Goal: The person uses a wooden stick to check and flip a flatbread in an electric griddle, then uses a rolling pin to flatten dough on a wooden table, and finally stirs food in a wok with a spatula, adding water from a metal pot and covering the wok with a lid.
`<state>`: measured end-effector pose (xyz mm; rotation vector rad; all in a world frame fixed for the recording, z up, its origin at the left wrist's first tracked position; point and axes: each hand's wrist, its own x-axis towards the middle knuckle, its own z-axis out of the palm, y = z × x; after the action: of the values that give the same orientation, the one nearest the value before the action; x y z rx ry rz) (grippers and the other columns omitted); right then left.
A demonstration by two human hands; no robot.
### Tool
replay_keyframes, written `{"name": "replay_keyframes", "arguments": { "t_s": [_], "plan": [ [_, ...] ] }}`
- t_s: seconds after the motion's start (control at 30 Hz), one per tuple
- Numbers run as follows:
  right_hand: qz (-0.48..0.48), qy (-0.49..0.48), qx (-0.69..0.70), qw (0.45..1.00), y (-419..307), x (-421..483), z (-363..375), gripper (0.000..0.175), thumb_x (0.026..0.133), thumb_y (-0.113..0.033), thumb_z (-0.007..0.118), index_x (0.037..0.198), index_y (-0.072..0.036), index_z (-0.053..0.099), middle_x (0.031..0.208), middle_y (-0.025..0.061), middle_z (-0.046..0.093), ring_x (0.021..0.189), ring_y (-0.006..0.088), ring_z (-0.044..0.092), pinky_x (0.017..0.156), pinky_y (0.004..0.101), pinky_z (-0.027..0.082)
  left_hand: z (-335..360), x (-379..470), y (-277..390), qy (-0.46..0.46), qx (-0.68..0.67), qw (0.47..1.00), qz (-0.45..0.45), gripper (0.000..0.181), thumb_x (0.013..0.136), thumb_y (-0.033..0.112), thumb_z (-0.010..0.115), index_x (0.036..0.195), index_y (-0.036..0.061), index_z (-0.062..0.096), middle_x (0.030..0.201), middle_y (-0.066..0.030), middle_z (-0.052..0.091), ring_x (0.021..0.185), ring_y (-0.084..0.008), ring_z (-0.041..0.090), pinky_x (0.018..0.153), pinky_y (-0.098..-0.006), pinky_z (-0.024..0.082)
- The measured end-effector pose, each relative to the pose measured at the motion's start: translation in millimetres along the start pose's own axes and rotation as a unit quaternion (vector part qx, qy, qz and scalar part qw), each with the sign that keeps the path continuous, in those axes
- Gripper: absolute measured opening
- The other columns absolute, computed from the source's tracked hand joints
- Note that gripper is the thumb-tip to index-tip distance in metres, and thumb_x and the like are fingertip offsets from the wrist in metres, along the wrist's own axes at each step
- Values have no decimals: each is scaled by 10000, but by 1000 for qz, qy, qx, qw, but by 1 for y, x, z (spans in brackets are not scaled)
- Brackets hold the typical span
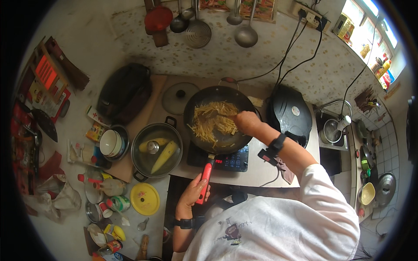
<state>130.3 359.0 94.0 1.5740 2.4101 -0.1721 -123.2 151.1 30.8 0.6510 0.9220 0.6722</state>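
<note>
A dark wok (225, 147) sits on an induction cooktop (233, 163) with a lit display. Thin pale-yellow strips of food, like shredded potato, (210, 122) lie heaped across its base. My left hand (193, 192) is wrapped around the wok's red handle (206, 177), near the end. Over the wok's right side, my right hand (247, 124) grips a stirring utensil (220, 115). Its dark working end reaches into the strips; the grip is hidden in my fist.
Left of the wok stands a lidded pot (138, 156) with corn cobs under glass. Behind it lies a glass lid (169, 98). A black electric appliance (290, 111) occupies the right counter, before the sink (343, 143). Ladles (246, 36) hang above; bottles and bowls (110, 143) crowd the left.
</note>
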Motion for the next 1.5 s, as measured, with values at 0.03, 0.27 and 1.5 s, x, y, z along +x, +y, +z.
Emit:
{"name": "replay_keyframes", "arguments": {
  "t_s": [0.03, 0.27, 1.5],
  "plan": [
    [1, -1, 1, 1000, 1, -4, 7, 398, 792, -119, 498, 1175, -209, 562, 808, 148, 645, 748, 326, 633, 660, 419, 507, 2, 0, 1, 5, 4, 1000, 1, 433, 943, 235, 468, 1342, 118, 347, 765, -41, 530, 561, -106, 527, 467, -250, 463],
    [-10, -49, -56, 997, 46, -66, -45, 370, 815, -163, 479, 1144, -276, 605, 804, 104, 653, 738, 287, 633, 657, 383, 502, 2, -2, 2, 8, 22, 1000, 10, 477, 935, 241, 475, 1370, 119, 322, 762, -54, 531, 562, -118, 524, 470, -249, 464],
    [38, 30, 121, 991, 24, -10, 43, 347, 833, -143, 481, 1168, -129, 572, 859, 178, 639, 806, 373, 607, 721, 442, 491, -4, 2, 6, -11, 27, 1000, -2, 473, 943, 237, 459, 1380, 136, 310, 746, -37, 509, 559, -115, 514, 471, -242, 458]
  ]
}}
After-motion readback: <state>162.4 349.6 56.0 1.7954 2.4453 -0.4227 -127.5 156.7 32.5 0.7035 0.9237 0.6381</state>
